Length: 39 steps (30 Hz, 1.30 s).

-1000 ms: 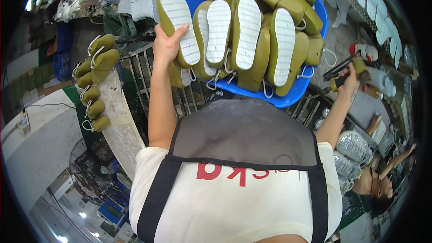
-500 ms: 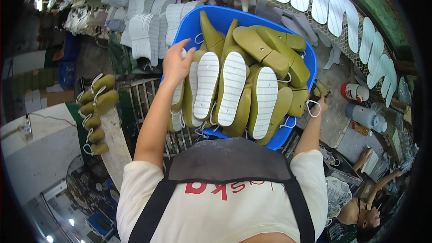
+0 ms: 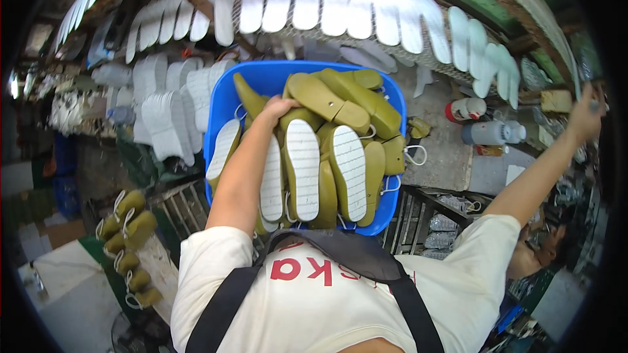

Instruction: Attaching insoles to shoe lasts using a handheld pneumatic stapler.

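A blue plastic bin (image 3: 222, 82) stands in front of me, heaped with olive-green shoe lasts (image 3: 366, 95). Several of them lie sole up with white striped insoles (image 3: 302, 170) on their bottoms. My left hand (image 3: 279, 110) reaches into the heap, its fingers closed around the upper part of an olive last, which the hand mostly covers. Far out to the right, my right hand (image 3: 584, 117) is raised near a yellowish block (image 3: 556, 101) at the rack's end. Its fingers are blurred, and whether they hold anything is unclear.
White soles line a mesh rack (image 3: 333, 36) above the bin. Stacked white soles (image 3: 167, 124) stand left of it. More lasts with cord loops (image 3: 134, 229) sit on a left-hand bench. A grey bottle (image 3: 490, 133) and a red-and-white container (image 3: 466, 110) stand at right.
My right hand has left the small olive last beside the bin and swung far right. My left hand has moved from the bin's left rim onto the heap. My view has shifted.
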Tool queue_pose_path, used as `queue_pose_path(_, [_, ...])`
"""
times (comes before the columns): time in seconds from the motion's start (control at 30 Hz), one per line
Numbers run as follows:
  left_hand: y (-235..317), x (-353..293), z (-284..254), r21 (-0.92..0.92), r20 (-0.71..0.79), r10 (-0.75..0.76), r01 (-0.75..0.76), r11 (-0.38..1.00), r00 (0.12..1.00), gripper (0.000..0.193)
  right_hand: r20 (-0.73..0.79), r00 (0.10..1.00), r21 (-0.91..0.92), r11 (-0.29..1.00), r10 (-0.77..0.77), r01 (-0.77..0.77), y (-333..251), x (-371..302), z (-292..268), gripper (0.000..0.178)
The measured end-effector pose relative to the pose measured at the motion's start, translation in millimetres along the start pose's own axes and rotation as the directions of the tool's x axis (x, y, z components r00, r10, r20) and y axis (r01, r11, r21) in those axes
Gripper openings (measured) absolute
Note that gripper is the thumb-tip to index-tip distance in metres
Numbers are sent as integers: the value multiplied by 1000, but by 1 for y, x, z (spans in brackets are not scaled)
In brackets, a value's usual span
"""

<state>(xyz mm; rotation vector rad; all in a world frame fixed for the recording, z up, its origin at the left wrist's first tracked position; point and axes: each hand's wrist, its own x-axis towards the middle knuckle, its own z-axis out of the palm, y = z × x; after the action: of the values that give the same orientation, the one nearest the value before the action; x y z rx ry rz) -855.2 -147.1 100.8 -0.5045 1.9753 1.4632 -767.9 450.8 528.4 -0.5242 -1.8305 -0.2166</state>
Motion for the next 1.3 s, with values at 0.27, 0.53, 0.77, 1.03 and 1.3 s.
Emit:
queue_pose_path(0.27, [6,-36,-19,-202,-34,0,-7,979,999,78,517,854,-18,996,-61,82,49,-1,81,81])
queue_pose_path(0.53, [17,-75,-41,-89,269,24,0,996,963,86,686,727,40,997,25,-72,66,11,76,65])
queue_pose_path(0.77, [23,-79,-46,80,445,-13,-26,996,895,106,496,850,-268,962,177,-44,95,25,69,70])
queue_pose_path(1.03, [30,-88,-111,-114,109,222,-210,971,969,95,574,817,818,20,53,-575,-84,-133,-70,43])
queue_pose_path(1.3, [77,-155,-161,-621,-152,475,-458,636,867,65,659,706,668,-229,-260,-708,-212,-231,-139,49])
